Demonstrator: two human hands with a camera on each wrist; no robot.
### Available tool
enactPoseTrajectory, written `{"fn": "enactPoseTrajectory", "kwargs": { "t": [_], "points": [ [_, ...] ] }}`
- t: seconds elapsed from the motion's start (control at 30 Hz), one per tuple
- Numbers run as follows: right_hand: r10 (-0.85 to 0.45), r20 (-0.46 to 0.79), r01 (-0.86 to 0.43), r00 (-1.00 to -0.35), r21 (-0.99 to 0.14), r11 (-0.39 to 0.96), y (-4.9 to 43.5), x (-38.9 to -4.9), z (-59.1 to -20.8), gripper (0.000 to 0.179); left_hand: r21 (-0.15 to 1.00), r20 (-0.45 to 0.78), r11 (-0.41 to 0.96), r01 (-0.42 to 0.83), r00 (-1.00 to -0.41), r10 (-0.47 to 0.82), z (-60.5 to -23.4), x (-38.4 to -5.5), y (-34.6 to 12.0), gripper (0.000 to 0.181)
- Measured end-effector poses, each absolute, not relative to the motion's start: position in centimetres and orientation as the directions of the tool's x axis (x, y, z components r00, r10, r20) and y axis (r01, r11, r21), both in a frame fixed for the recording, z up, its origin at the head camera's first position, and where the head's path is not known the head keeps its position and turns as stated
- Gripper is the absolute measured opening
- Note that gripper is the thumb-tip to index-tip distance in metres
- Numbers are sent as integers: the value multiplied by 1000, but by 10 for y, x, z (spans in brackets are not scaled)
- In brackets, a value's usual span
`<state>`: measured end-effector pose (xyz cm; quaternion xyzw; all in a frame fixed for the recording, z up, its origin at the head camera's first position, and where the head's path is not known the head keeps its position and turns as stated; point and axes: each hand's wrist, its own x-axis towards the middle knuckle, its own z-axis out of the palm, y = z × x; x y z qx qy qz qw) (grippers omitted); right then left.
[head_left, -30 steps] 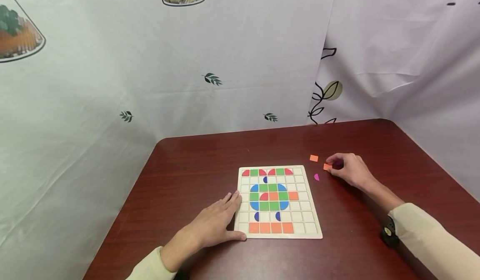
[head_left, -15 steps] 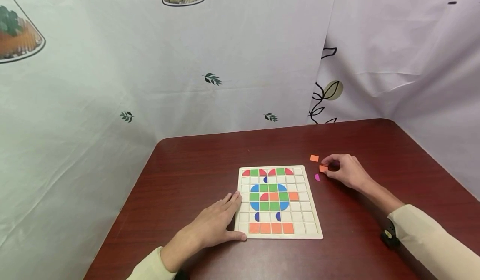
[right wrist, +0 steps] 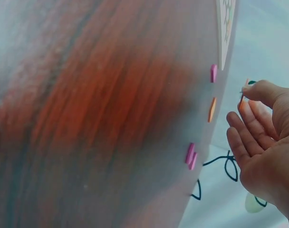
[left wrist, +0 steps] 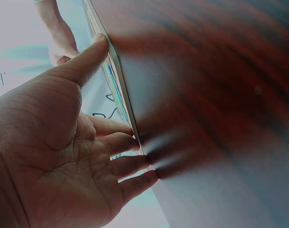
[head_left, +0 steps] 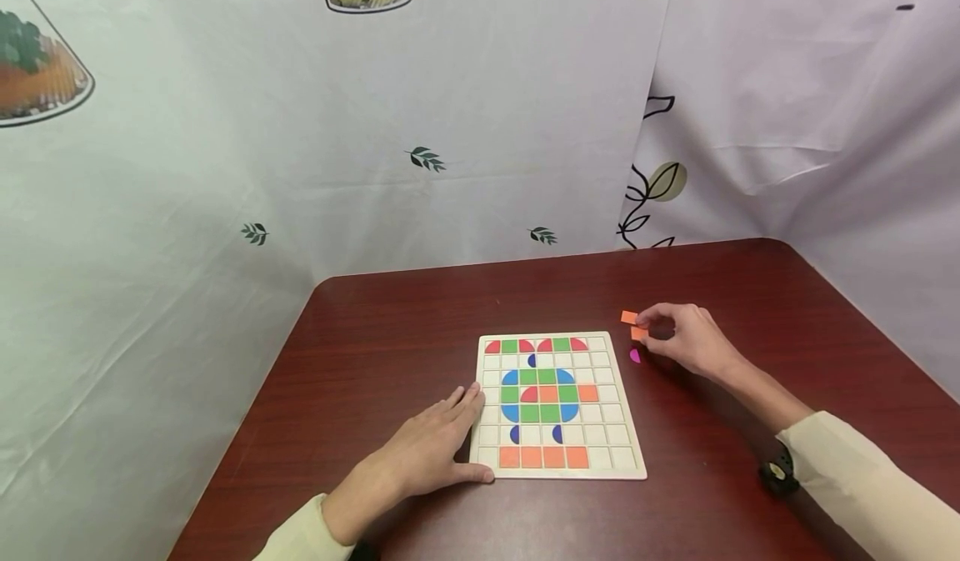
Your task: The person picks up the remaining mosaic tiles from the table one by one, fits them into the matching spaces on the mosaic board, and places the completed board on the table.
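My right hand [head_left: 696,342] pinches an orange square tile [head_left: 638,333] between thumb and fingertips, right of the board's far corner. In the right wrist view that tile [right wrist: 243,95] appears thin, raised off the table. A second orange tile [head_left: 627,317] lies just beyond the fingertips. Nearer, a magenta rounded piece [head_left: 635,356] lies on the table. My left hand [head_left: 427,444] lies against the left edge of a pale wooden grid board [head_left: 636,463], fingers extended and thumb at the near corner. In the left wrist view the fingertips meet the board's edge [left wrist: 117,66].
Red, green, blue and orange pieces fill several board cells, including a row of orange squares [head_left: 531,458] near the front. Two more magenta pieces [right wrist: 190,154] lie on the table in the right wrist view. A patterned white cloth [head_left: 480,127] hangs behind the dark red table [head_left: 390,336].
My right hand has moved a little left with the orange tile, lifting it toward the other orange tile. The left hand and board have stayed in place.
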<state>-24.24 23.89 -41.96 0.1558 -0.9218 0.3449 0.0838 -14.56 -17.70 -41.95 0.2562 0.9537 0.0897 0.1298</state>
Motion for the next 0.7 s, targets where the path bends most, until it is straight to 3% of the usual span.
{"fn": "enactPoseTrajectory", "kwargs": {
  "t": [0.7],
  "points": [
    [-228,316,-384,-921,-634,671,233,-231,-399,32,248,-203,848,469,-830,519,-419,-146,-178,109]
  ]
}}
